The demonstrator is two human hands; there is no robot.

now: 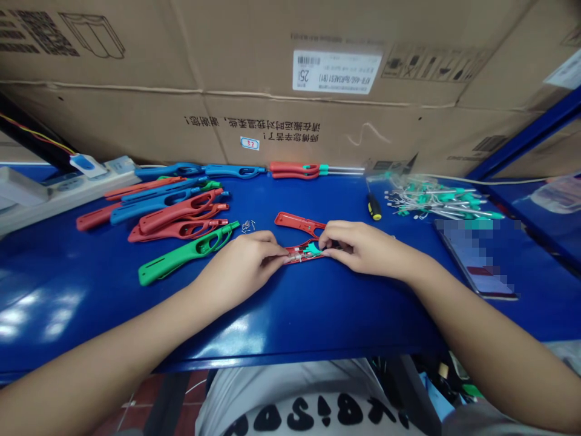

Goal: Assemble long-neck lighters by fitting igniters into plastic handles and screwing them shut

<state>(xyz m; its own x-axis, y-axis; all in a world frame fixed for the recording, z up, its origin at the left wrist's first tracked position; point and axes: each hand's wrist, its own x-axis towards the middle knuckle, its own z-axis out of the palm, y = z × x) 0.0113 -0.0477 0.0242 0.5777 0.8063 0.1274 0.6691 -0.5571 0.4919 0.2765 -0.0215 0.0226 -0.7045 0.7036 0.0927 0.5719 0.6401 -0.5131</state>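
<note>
An opened red lighter casing half (305, 259) lies between my hands, with a teal trigger (312, 249) and small clear and metal parts inside it. My left hand (245, 257) is closed, thumb and forefinger pinching the casing's left end. With thumb and fingertips together, my right hand (361, 245) grips its right end beside the trigger; the exact contact is partly hidden. Just behind lies the other red casing half (295, 221), its right end covered by my right hand. Several small screws (248, 226) are scattered beyond my left hand.
Red, blue and green lighter casings (181, 212) are piled at left, near a power strip (91, 181). A red lighter with metal rods (295, 170) lies by the cardboard box (254, 66). At right are a screwdriver (373, 207), teal-and-metal lighter inserts (440, 200) and a phone (454, 248).
</note>
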